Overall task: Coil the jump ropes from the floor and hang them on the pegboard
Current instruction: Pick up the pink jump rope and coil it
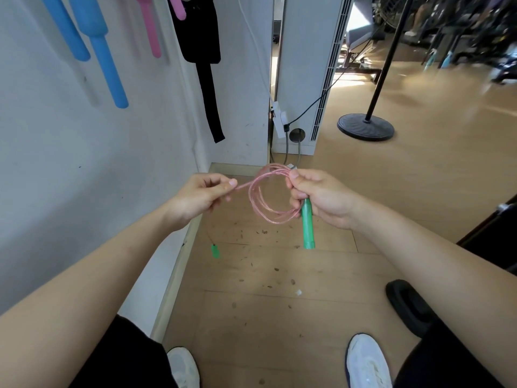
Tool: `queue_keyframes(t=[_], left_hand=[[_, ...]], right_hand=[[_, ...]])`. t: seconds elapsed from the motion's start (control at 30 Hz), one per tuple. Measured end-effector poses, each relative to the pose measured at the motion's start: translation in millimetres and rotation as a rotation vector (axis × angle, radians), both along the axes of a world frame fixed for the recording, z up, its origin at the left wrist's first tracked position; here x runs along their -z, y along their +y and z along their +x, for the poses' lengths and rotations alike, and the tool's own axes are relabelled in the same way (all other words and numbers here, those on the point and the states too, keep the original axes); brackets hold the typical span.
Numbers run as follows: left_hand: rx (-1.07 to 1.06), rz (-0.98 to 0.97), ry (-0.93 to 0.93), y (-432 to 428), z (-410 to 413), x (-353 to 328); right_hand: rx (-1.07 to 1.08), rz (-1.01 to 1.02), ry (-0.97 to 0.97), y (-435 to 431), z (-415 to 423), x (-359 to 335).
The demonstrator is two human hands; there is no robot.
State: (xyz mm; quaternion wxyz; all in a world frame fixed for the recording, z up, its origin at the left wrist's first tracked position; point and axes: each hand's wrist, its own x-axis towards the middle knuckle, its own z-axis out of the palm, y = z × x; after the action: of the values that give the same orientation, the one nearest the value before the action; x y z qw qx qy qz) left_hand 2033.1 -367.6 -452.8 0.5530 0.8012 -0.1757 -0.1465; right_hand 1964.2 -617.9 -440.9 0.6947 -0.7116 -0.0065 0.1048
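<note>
Now the pink rope coil (260,212) is held up in front of the body, above the wooden floor (279,303). It is gripped in the right hand (319,197), whose fingers are curled tight round the gathered loops and the top of a green handle (307,224). That handle hangs from the fist, its long axis near vertical. From the coil one strand (243,186) runs leftward, nearly level, and is pinched between thumb and forefinger of the left hand (201,198). Below that hand a thin tail drops to the second green handle (215,251); whether it touches the floor cannot be told. Both forearms are stretched forward, hands apart. The next loop, it is judged, calls for the pinched strand to be carried rightward to the fist. The white board (42,135) with its hung blue handles (103,51) lies up and left, nearer the left arm.
</note>
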Motion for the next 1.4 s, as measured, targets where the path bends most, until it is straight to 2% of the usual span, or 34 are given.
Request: queue_keyframes(t=[0.07, 0.27, 0.37, 0.5, 0.6, 0.7, 0.8, 0.93, 1.03, 1.3, 1.4], left_hand=[[-0.024, -0.042, -0.001, 2, 2, -1], [0.188, 0.001, 0.079, 0, -3, -1], [0.073, -0.029, 0.027, -3, 0, 0], [-0.175, -0.135, -0.027, -4, 6, 2], [-0.132, -0.18, -0.011, -1, 7, -1], [0.077, -0.17, 0.069, 2, 5, -4], [0.262, -0.081, 0.113, 3, -1, -2], [0.252, 0.07, 0.113, 1, -1, 2], [0.282, 0.129, 0.126, -1, -2, 7], [0.363, 0.152, 0.166, -8, -6, 15], [0.433, 0.068, 0.226, -10, -8, 11]], right_hand=[[0.065, -0.064, -0.04, 2, 1, 4], [0.255, -0.086, -0.085, 8, 4, 13], [0.249, -0.191, -0.126, 7, 4, 14], [0.098, -0.279, -0.106, 7, 1, 15], [0.099, -0.318, -0.073, 10, 0, 20], [0.191, -0.253, -0.036, 10, 1, 20], [0.273, -0.095, 0.004, 9, 3, 16], [0.233, 0.233, 0.156, 10, 5, 10], [0.186, 0.389, 0.218, 11, 3, 4], [0.157, 0.442, 0.16, 12, 4, 2], [0.091, 0.409, 0.149, 12, 4, 1]])
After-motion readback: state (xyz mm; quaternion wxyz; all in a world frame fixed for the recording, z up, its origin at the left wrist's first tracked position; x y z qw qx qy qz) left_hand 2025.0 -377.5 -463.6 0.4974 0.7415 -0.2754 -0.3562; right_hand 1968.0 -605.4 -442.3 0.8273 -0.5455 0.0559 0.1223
